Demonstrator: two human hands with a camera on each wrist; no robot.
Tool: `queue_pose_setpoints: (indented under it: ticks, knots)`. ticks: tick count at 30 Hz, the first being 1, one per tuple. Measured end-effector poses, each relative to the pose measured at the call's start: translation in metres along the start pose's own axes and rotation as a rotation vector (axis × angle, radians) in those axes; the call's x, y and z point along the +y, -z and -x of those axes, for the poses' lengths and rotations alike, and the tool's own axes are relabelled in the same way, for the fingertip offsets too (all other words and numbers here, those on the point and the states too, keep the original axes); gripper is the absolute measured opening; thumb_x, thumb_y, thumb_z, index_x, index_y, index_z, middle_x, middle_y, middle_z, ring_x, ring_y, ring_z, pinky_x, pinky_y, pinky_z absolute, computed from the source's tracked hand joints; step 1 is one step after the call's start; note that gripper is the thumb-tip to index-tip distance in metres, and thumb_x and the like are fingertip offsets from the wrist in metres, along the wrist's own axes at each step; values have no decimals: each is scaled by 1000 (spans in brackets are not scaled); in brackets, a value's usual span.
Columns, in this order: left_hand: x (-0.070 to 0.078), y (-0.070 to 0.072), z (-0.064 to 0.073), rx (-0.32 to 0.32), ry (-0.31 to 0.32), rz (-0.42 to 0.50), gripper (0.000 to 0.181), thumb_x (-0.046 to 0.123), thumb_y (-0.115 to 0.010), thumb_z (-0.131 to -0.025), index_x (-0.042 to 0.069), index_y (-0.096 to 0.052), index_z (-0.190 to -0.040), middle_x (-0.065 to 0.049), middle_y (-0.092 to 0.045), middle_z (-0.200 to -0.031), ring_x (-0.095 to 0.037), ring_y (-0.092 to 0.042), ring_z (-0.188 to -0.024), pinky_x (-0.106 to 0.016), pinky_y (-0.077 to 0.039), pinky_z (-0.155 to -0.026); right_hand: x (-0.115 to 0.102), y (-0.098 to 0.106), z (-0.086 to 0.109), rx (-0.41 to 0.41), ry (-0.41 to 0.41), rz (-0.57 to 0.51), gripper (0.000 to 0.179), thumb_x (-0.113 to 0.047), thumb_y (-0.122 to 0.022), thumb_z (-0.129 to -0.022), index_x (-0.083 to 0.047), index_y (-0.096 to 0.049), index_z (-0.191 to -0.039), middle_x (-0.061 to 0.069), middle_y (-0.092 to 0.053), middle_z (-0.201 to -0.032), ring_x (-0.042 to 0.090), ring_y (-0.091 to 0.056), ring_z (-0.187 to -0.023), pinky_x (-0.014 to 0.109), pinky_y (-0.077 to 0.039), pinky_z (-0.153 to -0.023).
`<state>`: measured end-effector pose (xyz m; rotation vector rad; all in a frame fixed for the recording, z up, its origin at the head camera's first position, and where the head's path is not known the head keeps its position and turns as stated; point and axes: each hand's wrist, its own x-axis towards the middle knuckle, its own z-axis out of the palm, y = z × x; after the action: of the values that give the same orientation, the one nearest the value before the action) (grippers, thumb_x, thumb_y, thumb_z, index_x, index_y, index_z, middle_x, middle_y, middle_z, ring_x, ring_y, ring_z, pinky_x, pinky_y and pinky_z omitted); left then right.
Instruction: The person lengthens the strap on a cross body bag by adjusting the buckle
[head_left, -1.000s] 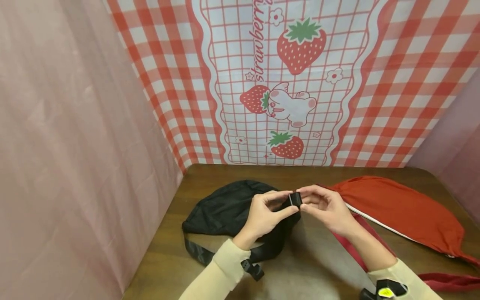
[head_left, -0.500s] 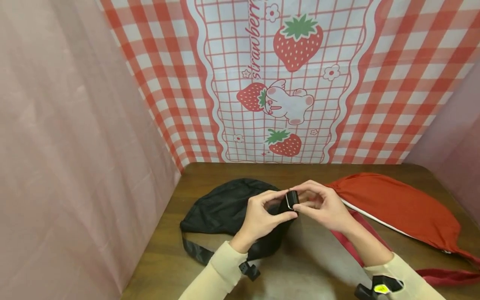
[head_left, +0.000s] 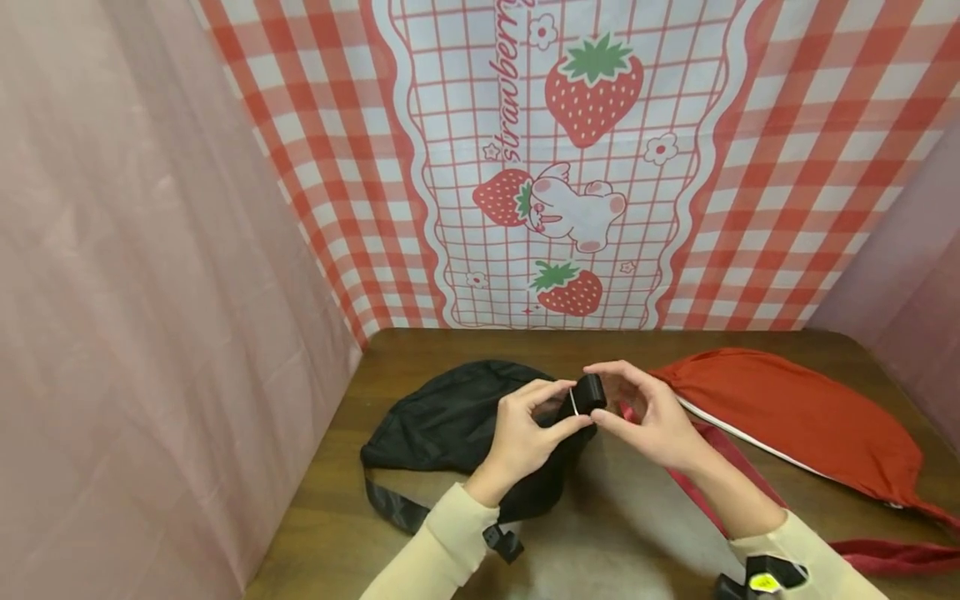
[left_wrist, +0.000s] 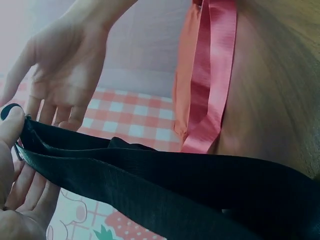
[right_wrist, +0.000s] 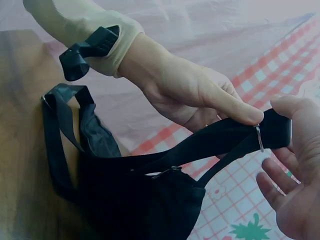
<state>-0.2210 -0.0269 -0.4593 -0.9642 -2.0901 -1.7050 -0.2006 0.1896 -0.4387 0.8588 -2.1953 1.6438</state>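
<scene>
My left hand point(head_left: 522, 429) pinches a black strap point(right_wrist: 215, 142) at its thin metal slider point(right_wrist: 258, 138), with the thumb on the near side. A short loop of the strap sticks out past the slider. The right hand point(head_left: 654, 421) holds that loop point(head_left: 591, 392) by its edges, index finger above and thumb below. The strap belongs to a black crescent-shaped bag point(head_left: 450, 417) that lies on the table on the left. In the left wrist view, two layers of strap run from the slider back toward the bag, and the right palm point(left_wrist: 67, 67) faces the camera.
An orange-red bag point(head_left: 795, 408) with a white zip edge lies on the right side of the wooden table point(head_left: 322, 492). Its red strap point(head_left: 708, 492) passes under the right forearm. A checked strawberry cloth point(head_left: 480, 275) hangs behind, and a pink curtain point(head_left: 150, 292) hangs on the left.
The strap loop beyond the slider stands out further to the right than half a second ago. The right thumb has shifted right, off the slider. The left hand has barely moved.
</scene>
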Motion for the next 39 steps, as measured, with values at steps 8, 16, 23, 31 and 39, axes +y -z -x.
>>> queue_pose_setpoints:
  ticks: [8, 16, 23, 31, 39]
  knots:
    - [-5, 1, 0, 14, 20, -48, 43, 12, -91, -86, 6, -77, -126, -12, -79, -114, -27, -79, -103, -31, -65, -93, -3, 6, -9, 63, 30, 37, 36, 9, -73, -94, -1, -69, -128, 1, -68, -108, 10, -61, -87, 19, -54, -74]
    - [-2, 0, 1, 0, 53, -33, 40, 14, -87, -90, 5, -77, -128, -13, -79, -115, -26, -78, -104, -32, -64, -94, -3, 3, -14, 14, -7, -84, 38, 12, -71, -95, 4, -63, -131, -3, -71, -126, 7, -69, -106, 19, -57, -83]
    - [1, 4, 1, -2, 97, -11, 40, 13, -87, -90, 8, -77, -129, -11, -79, -116, -24, -78, -107, -30, -63, -96, -6, 2, -16, 120, -9, -93, 27, 8, -73, -96, 4, -69, -122, -7, -76, -119, 6, -67, -86, 21, -52, -64]
    - [2, 8, 2, -42, 96, -12, 41, 13, -85, -92, 5, -75, -131, -14, -78, -122, -27, -77, -111, -29, -63, -98, -7, -3, -22, 82, -11, -128, 38, 11, -73, -94, 5, -65, -131, 4, -73, -125, 6, -72, -108, 17, -60, -86]
    - [-1, 11, 4, -31, 126, -13, 40, 13, -83, -94, 6, -75, -132, -14, -77, -126, -27, -75, -116, -29, -59, -104, -11, -4, -24, 173, 4, -184, 38, 10, -70, -97, 8, -63, -134, -1, -75, -124, 8, -71, -116, 17, -58, -97]
